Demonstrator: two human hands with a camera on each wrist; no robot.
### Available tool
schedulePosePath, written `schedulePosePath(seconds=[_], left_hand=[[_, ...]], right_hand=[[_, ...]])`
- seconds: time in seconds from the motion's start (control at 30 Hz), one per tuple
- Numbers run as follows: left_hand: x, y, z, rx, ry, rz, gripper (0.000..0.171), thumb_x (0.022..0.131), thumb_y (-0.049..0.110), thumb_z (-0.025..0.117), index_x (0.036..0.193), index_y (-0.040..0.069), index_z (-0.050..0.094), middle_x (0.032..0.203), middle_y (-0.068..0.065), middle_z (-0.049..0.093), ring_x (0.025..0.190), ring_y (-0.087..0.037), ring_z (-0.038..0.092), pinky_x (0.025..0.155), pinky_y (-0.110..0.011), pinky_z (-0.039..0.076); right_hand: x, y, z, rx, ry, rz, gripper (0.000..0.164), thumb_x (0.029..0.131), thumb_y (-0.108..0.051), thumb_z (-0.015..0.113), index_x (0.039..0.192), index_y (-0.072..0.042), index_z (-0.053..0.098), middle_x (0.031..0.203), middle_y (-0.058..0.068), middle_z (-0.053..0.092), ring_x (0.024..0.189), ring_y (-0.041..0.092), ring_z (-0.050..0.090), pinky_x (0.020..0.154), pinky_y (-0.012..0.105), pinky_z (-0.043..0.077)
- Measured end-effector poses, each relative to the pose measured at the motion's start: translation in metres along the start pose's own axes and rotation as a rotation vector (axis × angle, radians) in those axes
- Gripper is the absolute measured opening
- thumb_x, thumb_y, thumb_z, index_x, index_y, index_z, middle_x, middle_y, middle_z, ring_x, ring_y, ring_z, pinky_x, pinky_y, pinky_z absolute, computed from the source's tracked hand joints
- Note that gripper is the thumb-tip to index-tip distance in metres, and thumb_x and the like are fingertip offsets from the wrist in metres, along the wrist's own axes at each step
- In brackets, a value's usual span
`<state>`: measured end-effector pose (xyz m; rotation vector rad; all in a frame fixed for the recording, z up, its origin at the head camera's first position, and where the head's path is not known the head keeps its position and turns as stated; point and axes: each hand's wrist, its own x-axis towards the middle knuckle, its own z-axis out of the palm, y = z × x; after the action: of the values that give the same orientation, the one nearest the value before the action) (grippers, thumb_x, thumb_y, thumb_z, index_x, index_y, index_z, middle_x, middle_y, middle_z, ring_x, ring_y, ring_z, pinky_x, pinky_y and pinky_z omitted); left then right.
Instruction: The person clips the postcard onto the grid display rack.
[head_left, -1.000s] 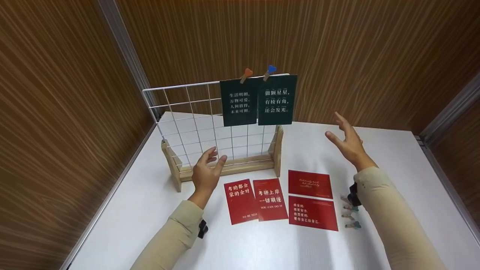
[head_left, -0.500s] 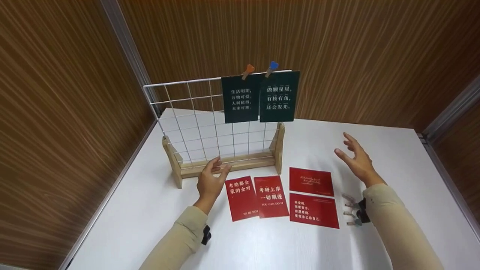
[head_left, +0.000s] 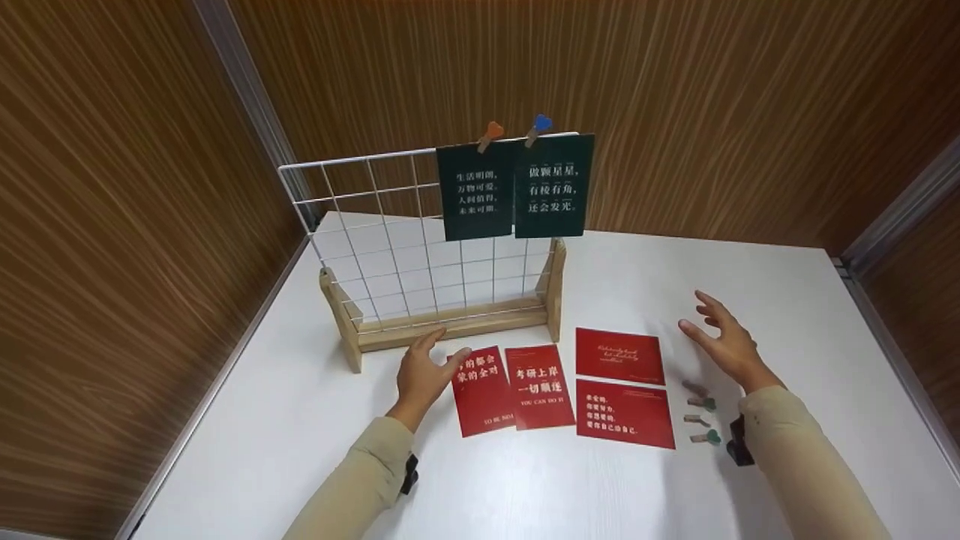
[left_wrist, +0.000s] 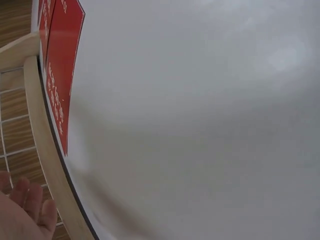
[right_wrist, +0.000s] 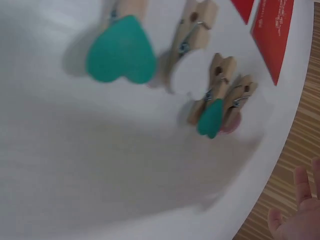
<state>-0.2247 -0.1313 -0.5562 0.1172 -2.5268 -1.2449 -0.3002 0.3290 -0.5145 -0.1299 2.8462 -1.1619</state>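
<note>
My left hand (head_left: 429, 375) is held with fingers apart over the corner of a red card (head_left: 484, 409), holding nothing. Beside that card lies a second upright red card (head_left: 541, 409). My right hand (head_left: 726, 349), also holding nothing, hovers right of two sideways red cards, an upper one (head_left: 619, 356) and a lower one (head_left: 624, 414). Below it, several wooden clothespins lie in a row, with a teal heart (right_wrist: 122, 52), a white heart (right_wrist: 191, 76), a smaller teal heart (right_wrist: 211, 119) and a partly hidden pink tip (right_wrist: 231, 123).
A white wire grid (head_left: 382, 247) stands in a wooden base (head_left: 457, 326) behind the cards. Two dark green cards, left (head_left: 478, 193) and right (head_left: 553, 187), hang from its top bar under an orange-heart clothespin (head_left: 491, 135) and a blue-heart clothespin (head_left: 538, 127).
Both hands have come down and nearer the person, the right one also shifting rightward. The clothespins, partly covered by the right wrist before, show more fully now. Cards and grid stay in place.
</note>
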Motion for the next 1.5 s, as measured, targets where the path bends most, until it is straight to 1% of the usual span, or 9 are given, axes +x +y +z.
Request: schedulePosePath(seconds=[0.13,0.3,0.37,0.53,0.73,0.87,1.03,1.23,1.5], left_hand=[[0.001,-0.004,0.002,0.047,-0.017,-0.005,0.062,0.079,0.042,0.076,0.127,0.006,0.06,0.131,-0.014,0.055,0.124,-0.033,0.047,0.101,-0.046,0.038],[0.002,-0.008,0.003,0.065,-0.049,-0.021,0.063,0.078,0.038,0.078,0.128,0.005,0.06,0.131,-0.016,0.054,0.124,-0.034,0.046,0.101,-0.047,0.038],[0.002,-0.008,0.003,0.062,-0.066,-0.03,0.064,0.077,0.037,0.079,0.128,0.004,0.059,0.132,-0.017,0.053,0.125,-0.035,0.045,0.102,-0.048,0.038],[0.001,-0.011,0.005,0.028,-0.117,-0.061,0.066,0.077,0.031,0.08,0.131,0.002,0.056,0.135,-0.018,0.05,0.127,-0.036,0.042,0.103,-0.049,0.037],[0.001,-0.015,0.008,-0.011,-0.174,-0.076,0.069,0.078,0.026,0.08,0.135,0.002,0.051,0.135,-0.018,0.05,0.125,-0.035,0.045,0.101,-0.047,0.039],[0.001,-0.018,0.009,-0.021,-0.193,-0.066,0.07,0.077,0.023,0.08,0.136,0.001,0.049,0.133,-0.018,0.051,0.123,-0.034,0.047,0.1,-0.045,0.041],[0.0,-0.019,0.008,-0.051,-0.222,-0.095,0.072,0.076,0.022,0.081,0.136,0.0,0.048,0.134,-0.019,0.051,0.125,-0.034,0.045,0.102,-0.045,0.039],[0.0,-0.023,0.008,-0.081,-0.241,-0.098,0.072,0.076,0.019,0.082,0.136,-0.001,0.048,0.132,-0.017,0.053,0.125,-0.032,0.046,0.105,-0.043,0.036],[0.0,-0.026,0.01,-0.085,-0.242,-0.08,0.068,0.076,0.014,0.081,0.134,-0.002,0.05,0.129,-0.017,0.056,0.124,-0.033,0.047,0.105,-0.044,0.034]], right_hand=[[-0.004,0.006,0.002,-0.011,-0.022,0.026,0.085,0.09,-0.057,0.053,0.154,-0.016,0.014,0.146,0.03,0.029,0.131,0.051,0.027,0.096,0.078,0.008],[-0.009,0.013,0.005,-0.023,-0.047,0.05,0.088,0.087,-0.058,0.057,0.153,-0.015,0.017,0.144,0.029,0.032,0.129,0.05,0.031,0.096,0.071,0.028],[-0.011,0.016,0.007,-0.03,-0.059,0.051,0.087,0.087,-0.056,0.059,0.152,-0.014,0.019,0.143,0.029,0.033,0.128,0.05,0.032,0.094,0.07,0.032],[-0.018,0.027,0.009,-0.058,-0.098,0.029,0.082,0.088,-0.047,0.063,0.15,-0.009,0.024,0.14,0.031,0.036,0.124,0.05,0.036,0.094,0.069,0.032],[-0.028,0.037,0.008,-0.07,-0.107,-0.022,0.072,0.087,-0.039,0.067,0.143,-0.004,0.037,0.131,0.03,0.046,0.116,0.049,0.044,0.091,0.064,0.041],[-0.034,0.044,0.008,-0.082,-0.11,-0.033,0.068,0.086,-0.038,0.069,0.138,-0.004,0.043,0.125,0.028,0.051,0.112,0.047,0.048,0.089,0.061,0.043],[-0.038,0.05,0.009,-0.075,-0.112,-0.033,0.065,0.085,-0.04,0.071,0.134,-0.003,0.05,0.121,0.026,0.055,0.108,0.042,0.051,0.089,0.057,0.045],[-0.041,0.055,0.011,-0.045,-0.127,0.018,0.063,0.082,-0.042,0.073,0.129,-0.004,0.056,0.121,0.023,0.056,0.107,0.037,0.051,0.087,0.046,0.049],[-0.044,0.062,0.014,0.005,-0.135,0.024,0.051,0.083,-0.03,0.074,0.124,-0.003,0.06,0.121,0.02,0.058,0.106,0.035,0.054,0.078,0.028,0.051]])
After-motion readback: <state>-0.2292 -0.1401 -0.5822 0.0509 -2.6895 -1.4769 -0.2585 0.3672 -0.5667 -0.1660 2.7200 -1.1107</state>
